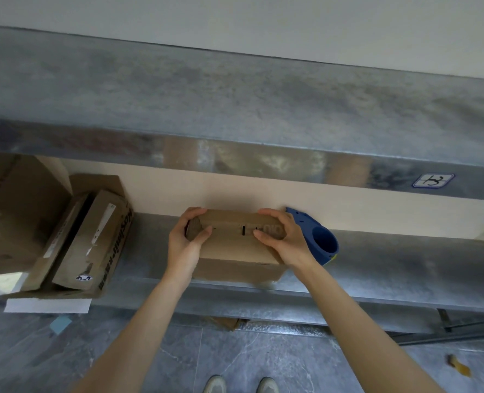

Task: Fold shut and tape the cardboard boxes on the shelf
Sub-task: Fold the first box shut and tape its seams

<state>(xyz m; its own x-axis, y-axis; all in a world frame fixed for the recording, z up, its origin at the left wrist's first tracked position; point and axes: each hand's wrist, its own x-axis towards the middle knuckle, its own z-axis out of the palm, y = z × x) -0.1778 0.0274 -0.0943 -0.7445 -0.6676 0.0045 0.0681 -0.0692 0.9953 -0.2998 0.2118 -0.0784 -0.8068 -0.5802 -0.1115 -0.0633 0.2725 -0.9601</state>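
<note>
Box: the box sits on the shelf, front face near the shelf's front edge, wall close at 12 o'clock.
Left hand: grips the box's left end, fingers curled over it.
Right hand: grips the right end, thumb on top.
Room: bare shelf at 3 o'clock.
Around: dispenser just beside the box at 3 o'clock; cartons at 9 o'clock, apart.

Bare forearms and hands, pale grey shoes (only toes showing).
</note>
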